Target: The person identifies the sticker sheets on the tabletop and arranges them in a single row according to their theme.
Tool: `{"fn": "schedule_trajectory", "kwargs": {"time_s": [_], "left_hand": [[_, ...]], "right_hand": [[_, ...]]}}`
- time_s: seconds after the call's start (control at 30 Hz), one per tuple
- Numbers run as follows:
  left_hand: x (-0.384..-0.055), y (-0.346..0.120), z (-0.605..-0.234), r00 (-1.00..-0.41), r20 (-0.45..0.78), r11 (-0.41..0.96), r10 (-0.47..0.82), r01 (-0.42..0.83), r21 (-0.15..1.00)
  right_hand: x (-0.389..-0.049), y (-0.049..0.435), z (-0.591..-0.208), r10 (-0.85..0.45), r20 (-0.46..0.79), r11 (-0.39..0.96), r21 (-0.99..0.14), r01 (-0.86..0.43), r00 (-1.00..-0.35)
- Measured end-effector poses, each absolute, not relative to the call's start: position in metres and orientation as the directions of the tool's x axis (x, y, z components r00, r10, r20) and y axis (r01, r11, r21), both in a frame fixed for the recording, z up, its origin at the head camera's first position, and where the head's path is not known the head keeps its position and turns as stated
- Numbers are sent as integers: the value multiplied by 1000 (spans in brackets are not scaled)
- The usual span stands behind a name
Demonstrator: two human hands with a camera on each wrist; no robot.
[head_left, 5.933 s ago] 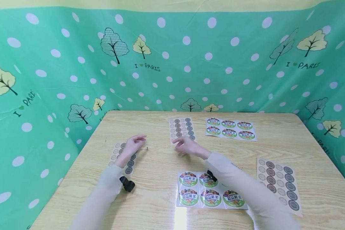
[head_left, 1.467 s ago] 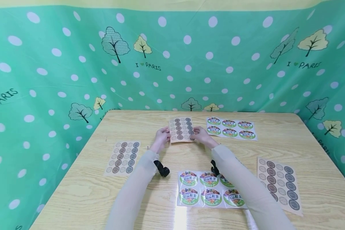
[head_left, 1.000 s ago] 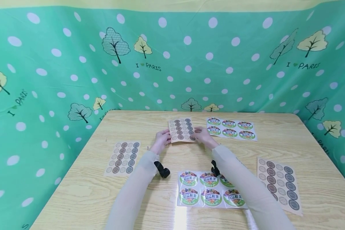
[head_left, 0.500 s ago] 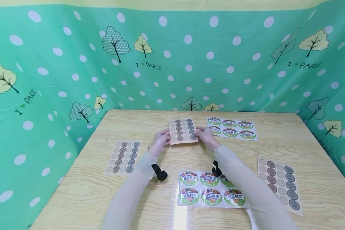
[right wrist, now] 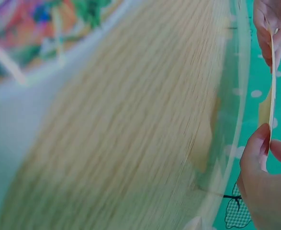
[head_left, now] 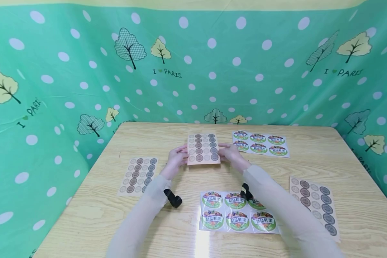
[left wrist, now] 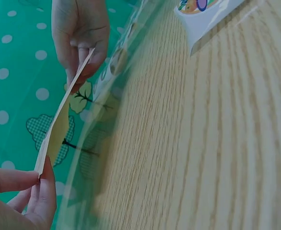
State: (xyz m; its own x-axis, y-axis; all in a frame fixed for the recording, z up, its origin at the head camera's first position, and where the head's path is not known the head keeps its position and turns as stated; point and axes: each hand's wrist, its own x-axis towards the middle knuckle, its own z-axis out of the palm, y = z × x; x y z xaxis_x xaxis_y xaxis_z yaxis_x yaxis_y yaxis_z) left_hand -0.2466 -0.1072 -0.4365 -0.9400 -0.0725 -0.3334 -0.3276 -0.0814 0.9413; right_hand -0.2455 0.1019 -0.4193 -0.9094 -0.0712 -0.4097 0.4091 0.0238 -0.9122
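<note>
1. We see a held sheet (head_left: 203,148) of round stickers, its left edge pinched by the left hand (head_left: 175,159), its right edge by the right hand (head_left: 233,156).
2. Left of the held sheet and nearer us, a second round-sticker sheet (head_left: 138,175) lies on the wooden table (head_left: 182,229).
3. Right of the held sheet: a fruit-label sheet (head_left: 261,144) and, nearer us, a third round-sticker sheet (head_left: 315,203).
4. Behind the held sheet hangs a green polka-dot curtain (head_left: 224,71).
</note>
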Motion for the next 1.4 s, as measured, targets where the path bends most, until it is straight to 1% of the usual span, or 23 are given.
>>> {"fn": "schedule_trajectory", "kwargs": {"time_s": [0.17,0.4,0.7,0.97,1.4], "left_hand": [[-242,-111,-434,-944,-320,-65,-82,-316,947],[-231,-118,-429,-945,-311,-24,-98,-310,950],[-216,-130,-424,-944,-318,15,-91,-320,947],[-206,-140,-423,-938,-335,37,-93,-339,940],[-192,-159,-424,-944,-323,110,-70,-329,938]], "right_hand": [[-239,99,-416,-77,-427,3,-904,428,-901],[-230,92,-412,-47,-440,-15,-897,441,-897],[-217,83,-410,-57,-446,-9,-895,447,-893],[-207,75,-410,-58,-460,-35,-886,463,-886],[-192,60,-414,-92,-449,-36,-891,454,-889]]}}
